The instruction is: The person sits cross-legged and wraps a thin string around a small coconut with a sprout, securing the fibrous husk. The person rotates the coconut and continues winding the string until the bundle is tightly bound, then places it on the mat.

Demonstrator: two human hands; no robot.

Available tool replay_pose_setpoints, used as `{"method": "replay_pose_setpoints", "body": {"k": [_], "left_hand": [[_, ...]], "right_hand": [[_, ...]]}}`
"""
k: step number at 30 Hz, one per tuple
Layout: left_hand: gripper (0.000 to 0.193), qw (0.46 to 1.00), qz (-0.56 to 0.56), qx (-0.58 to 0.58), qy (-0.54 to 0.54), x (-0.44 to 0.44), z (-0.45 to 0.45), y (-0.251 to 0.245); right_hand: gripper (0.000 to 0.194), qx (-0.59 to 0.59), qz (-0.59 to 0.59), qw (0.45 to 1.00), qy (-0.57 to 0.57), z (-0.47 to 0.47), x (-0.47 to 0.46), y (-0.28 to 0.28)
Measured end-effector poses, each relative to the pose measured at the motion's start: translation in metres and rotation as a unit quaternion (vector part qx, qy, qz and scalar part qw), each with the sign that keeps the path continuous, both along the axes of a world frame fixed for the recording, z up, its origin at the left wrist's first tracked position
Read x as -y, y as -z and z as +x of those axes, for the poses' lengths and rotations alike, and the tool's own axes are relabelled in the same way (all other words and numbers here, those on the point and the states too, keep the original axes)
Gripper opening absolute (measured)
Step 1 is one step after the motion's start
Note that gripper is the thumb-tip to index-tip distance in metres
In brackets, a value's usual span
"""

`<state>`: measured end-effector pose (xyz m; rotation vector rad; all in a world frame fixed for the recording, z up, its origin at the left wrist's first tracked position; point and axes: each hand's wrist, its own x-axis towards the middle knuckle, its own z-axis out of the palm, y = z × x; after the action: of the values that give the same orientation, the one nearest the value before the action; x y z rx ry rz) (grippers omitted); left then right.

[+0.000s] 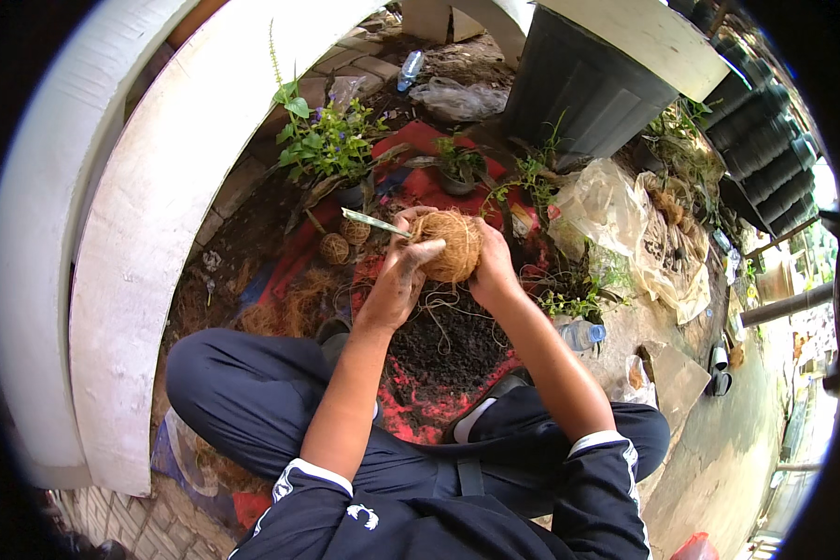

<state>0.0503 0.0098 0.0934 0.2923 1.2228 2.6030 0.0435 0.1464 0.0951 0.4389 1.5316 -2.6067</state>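
A ball of brown coconut fibre (455, 245), wound with thin string, is held up between both hands. My left hand (409, 269) grips its left side, with the thumb across the front. A pale green, flat stick-like piece (374, 222) juts out to the left by these fingers; whether it is fixed in the ball I cannot tell. Against the ball's right side lies my right hand (493, 262), its fingertips partly hidden behind the ball. Loose string (442, 315) hangs below, over dark soil (441, 350) on a red sheet (416, 420).
Two small fibre balls (334, 248) and loose coconut fibre (297, 304) lie to the left. Potted plants (332, 143) stand beyond, near a large black planter (584, 84). To the right are crumpled clear plastic (602, 203) and a plastic bottle (581, 334). A white curved structure (161, 210) borders the left.
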Motion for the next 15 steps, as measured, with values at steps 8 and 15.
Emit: {"method": "replay_pose_setpoints", "body": {"k": [8, 15], "left_hand": [[0.058, 0.995, 0.008, -0.049, -0.089, -0.009, -0.003, 0.018], [0.049, 0.982, -0.15, -0.097, -0.057, 0.008, -0.006, 0.01]], "right_hand": [[0.036, -0.038, 0.109, 0.99, -0.081, -0.01, -0.015, 0.002], [0.017, 0.023, 0.097, 0.992, -0.075, -0.024, -0.052, -0.032]]}}
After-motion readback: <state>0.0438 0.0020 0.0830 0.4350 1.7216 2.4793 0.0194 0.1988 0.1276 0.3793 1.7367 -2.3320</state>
